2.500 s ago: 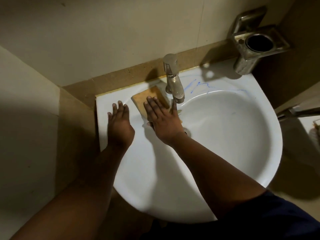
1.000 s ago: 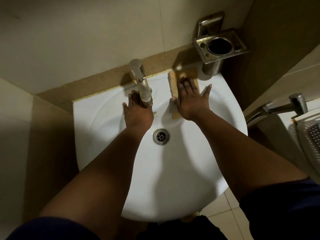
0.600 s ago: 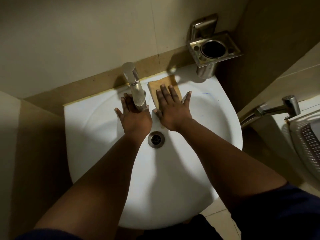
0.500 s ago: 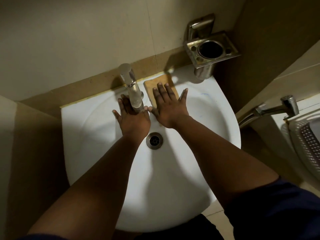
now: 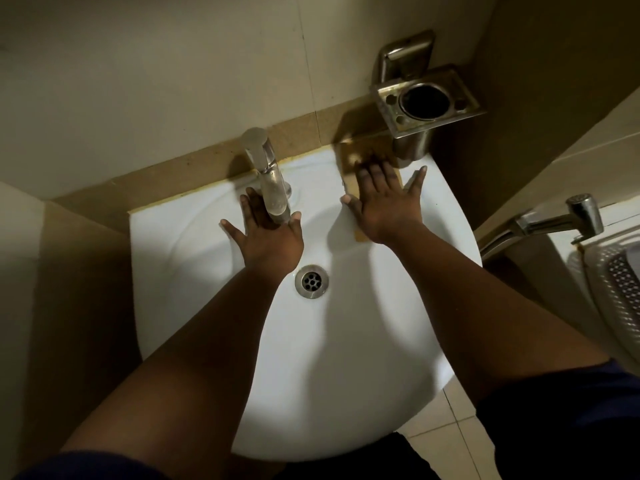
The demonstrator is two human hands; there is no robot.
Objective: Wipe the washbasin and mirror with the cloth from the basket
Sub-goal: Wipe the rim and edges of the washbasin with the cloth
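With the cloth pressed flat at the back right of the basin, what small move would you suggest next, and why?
Probably sweep the right hand and cloth down the basin's right rim toward the front. The cloth sits in the back corner under the metal holder, and the left hand blocks the way past the tap.

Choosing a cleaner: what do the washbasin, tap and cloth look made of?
Washbasin: glazed white ceramic, probably; smooth with a soft sheen.
Tap: polished metal, chrome-like; it shows bright reflections.
Cloth: matte tan fabric or sponge cloth under the right hand; too dim to tell.
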